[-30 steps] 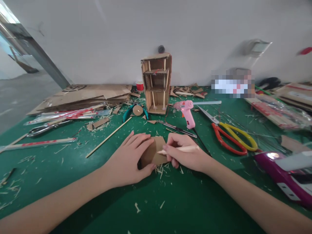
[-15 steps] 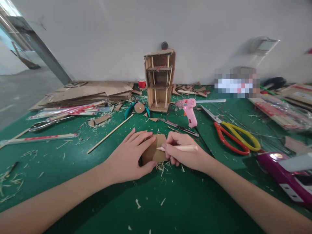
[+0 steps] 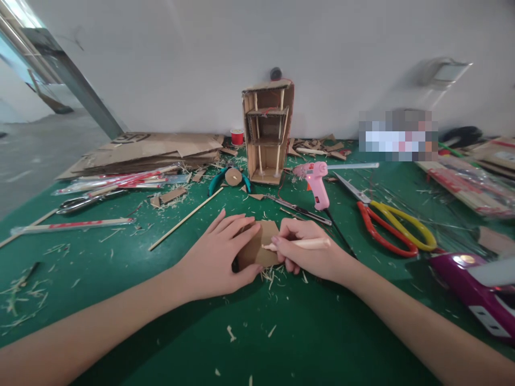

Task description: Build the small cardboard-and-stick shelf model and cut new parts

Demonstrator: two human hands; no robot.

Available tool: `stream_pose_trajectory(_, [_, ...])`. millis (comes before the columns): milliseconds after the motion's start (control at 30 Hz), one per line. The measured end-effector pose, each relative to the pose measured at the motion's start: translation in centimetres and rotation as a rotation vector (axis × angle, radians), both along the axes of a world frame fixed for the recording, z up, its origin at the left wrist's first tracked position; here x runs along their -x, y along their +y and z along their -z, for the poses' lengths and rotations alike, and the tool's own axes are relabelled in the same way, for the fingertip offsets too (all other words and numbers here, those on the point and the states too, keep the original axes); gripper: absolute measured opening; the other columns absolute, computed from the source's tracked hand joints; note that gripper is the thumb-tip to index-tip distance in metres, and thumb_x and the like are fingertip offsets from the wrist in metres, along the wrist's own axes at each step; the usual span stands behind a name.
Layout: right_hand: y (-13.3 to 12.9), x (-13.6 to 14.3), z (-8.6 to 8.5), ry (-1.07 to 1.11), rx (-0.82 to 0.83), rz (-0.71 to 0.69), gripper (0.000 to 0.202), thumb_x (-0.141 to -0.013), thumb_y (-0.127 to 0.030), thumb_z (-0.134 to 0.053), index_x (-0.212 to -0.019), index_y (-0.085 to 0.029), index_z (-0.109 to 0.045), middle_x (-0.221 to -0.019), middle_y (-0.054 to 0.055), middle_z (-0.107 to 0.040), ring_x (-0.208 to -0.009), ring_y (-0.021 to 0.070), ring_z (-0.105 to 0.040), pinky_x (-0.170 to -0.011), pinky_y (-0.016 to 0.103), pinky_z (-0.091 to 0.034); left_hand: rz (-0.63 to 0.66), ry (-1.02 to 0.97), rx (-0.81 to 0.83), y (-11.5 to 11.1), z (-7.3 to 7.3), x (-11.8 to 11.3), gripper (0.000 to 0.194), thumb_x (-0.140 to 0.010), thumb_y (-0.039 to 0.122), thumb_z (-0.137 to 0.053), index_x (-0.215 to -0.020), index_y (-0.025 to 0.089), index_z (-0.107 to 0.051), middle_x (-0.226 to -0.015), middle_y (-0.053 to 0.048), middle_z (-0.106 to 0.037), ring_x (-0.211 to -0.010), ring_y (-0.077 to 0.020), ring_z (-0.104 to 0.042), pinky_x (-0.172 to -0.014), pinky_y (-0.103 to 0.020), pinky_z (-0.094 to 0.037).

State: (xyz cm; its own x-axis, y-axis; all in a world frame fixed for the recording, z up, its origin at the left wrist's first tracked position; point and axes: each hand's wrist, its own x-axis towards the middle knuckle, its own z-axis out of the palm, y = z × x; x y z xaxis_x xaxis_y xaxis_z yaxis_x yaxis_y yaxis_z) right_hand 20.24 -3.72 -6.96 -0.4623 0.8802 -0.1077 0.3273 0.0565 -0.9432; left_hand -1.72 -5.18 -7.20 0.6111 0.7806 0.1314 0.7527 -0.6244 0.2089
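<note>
A small piece of brown cardboard (image 3: 263, 238) lies flat on the green table in front of me. My left hand (image 3: 223, 254) rests over its left part with the fingers spread, covering that edge. In my right hand (image 3: 300, 246) is a pale, cream-pink pen (image 3: 316, 244), pinched between thumb and fingers. Its tip touches or almost touches the middle of the cardboard; I cannot make out a drawn line. Pale wood shavings (image 3: 272, 276) are scattered along the near edge of the cardboard.
Behind my hands stand a three-level cardboard shelf (image 3: 267, 136) and a pink glue gun (image 3: 317, 185). Red-and-yellow-handled scissors (image 3: 396, 228) and a purple power strip (image 3: 469, 289) are at right. A wooden stick (image 3: 185, 220), teal-handled pliers (image 3: 217, 179) and stacked cardboard (image 3: 153, 147) lie leftward.
The whole view has shifted slightly, so things sit a little further right. My left hand stays on the cardboard, and the pen tip has barely moved over it.
</note>
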Motion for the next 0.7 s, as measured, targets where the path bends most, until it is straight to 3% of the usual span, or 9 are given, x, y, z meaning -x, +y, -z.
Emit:
stream_pose_trajectory(400, [-0.16, -0.14, -0.62, -0.100, 0.059, -0.031, 0.028, -0.084, -0.037, -0.056, -0.064, -0.019, -0.048, -0.054, -0.002, -0.062, -0.040, 0.0069, -0.056, -0.036, 0.015, -0.042, -0.006, 0.021, -0.009, -0.04, -0.02, 0.01, 0.070, -0.085, 0.060, -0.044, -0.142, 0.019, -0.040, -0.147, -0.008, -0.042, -0.137, -0.0286, -0.034, -0.118, -0.055, -0.013])
stream_pose_trajectory(567, [-0.16, -0.28, -0.86, -0.102, 0.092, -0.106, 0.026, -0.083, -0.029, -0.057, -0.060, -0.019, -0.047, -0.051, -0.003, -0.060, -0.038, 0.0063, -0.054, -0.034, 0.014, -0.040, -0.012, 0.023, 0.000, -0.06, -0.19, -0.03, 0.070, -0.085, 0.058, -0.046, -0.142, 0.018, -0.040, -0.146, -0.009, -0.042, -0.136, -0.0288, -0.035, -0.118, -0.057, -0.013])
stream_pose_trajectory(700, [-0.17, -0.34, -0.80, 0.048, 0.070, -0.029, 0.028, -0.086, -0.033, -0.054, -0.063, -0.020, -0.043, -0.053, -0.003, -0.061, -0.038, 0.0078, -0.056, -0.035, 0.016, -0.042, -0.011, 0.015, 0.002, -0.06, -0.11, 0.00, 0.070, -0.084, 0.058, -0.046, -0.141, 0.018, -0.041, -0.146, -0.009, -0.043, -0.136, -0.0288, -0.034, -0.118, -0.057, -0.012])
